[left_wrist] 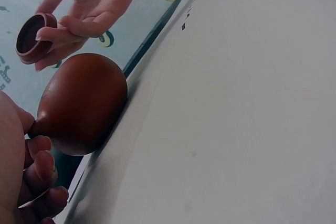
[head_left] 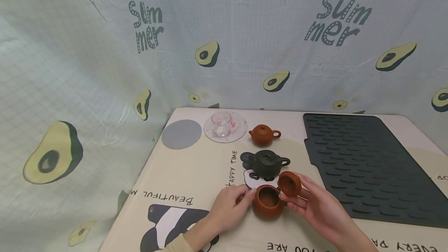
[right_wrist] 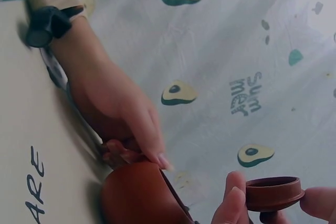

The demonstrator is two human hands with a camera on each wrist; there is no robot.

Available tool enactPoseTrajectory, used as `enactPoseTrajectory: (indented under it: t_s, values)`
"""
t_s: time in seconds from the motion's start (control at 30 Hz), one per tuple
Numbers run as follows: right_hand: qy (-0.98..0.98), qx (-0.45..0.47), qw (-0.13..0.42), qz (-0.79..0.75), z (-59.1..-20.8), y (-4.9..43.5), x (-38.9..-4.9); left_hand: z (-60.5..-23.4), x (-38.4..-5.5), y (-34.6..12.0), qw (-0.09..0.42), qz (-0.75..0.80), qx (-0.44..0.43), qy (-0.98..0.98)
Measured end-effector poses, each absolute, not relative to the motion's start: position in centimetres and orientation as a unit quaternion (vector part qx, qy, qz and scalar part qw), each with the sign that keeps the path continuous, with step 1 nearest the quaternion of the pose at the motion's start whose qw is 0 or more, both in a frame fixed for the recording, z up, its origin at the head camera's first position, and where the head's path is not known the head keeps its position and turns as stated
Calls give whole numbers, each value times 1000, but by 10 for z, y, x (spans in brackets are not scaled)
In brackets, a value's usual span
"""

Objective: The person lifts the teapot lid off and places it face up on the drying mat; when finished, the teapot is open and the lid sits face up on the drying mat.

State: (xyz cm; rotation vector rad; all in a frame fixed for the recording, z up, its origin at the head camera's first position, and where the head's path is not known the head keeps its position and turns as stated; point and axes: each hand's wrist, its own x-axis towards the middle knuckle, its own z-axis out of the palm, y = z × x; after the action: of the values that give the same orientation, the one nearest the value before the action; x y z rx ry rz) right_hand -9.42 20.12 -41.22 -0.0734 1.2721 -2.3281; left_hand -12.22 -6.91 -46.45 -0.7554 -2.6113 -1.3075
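A reddish-brown clay teapot (head_left: 266, 210) stands on the table with its round mouth uncovered. My left hand (head_left: 231, 206) is at its left side, thumb and fingers pinching the short spout (left_wrist: 38, 127). On the other side my right hand (head_left: 321, 207) holds the teapot's lid (head_left: 289, 184) by its edge, close above the pot's right side. The lid is tipped so that its hollow underside faces the head camera; its knob (right_wrist: 269, 216) points down in the right wrist view. The teapot's handle is mostly hidden by the right fingers.
Just behind stands a black teapot (head_left: 266, 164), and past it a smaller reddish-brown teapot (head_left: 263, 135). A clear glass (head_left: 221, 123) sits on a patterned plate (head_left: 210, 133) beside a grey disc (head_left: 182, 134). A dark ridged mat (head_left: 367, 166) covers the right side.
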Motion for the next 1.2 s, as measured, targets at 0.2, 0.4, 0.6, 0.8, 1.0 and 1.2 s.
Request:
enactPoseTrajectory:
  t_s: [0.2,0.4,0.6,0.8,1.0,1.2]
  values:
    - [477,-68,218,-849,-413,206,-94,-465,-122,-69,62,-431,-249,-865]
    - [508,-31,190,-840,-412,209,-92,-465,-122,-69,64,-433,-251,-863]
    - [484,-28,205,-850,-410,215,-92,-463,-121,-69,61,-434,-246,-864]
    - [493,-24,205,-845,-411,219,-91,-464,-121,-69,61,-434,-244,-865]
    - [582,46,157,-797,-411,214,-92,-465,-122,-68,60,-432,-242,-867]
    - [612,39,150,-776,-412,216,-90,-464,-121,-68,58,-432,-239,-868]
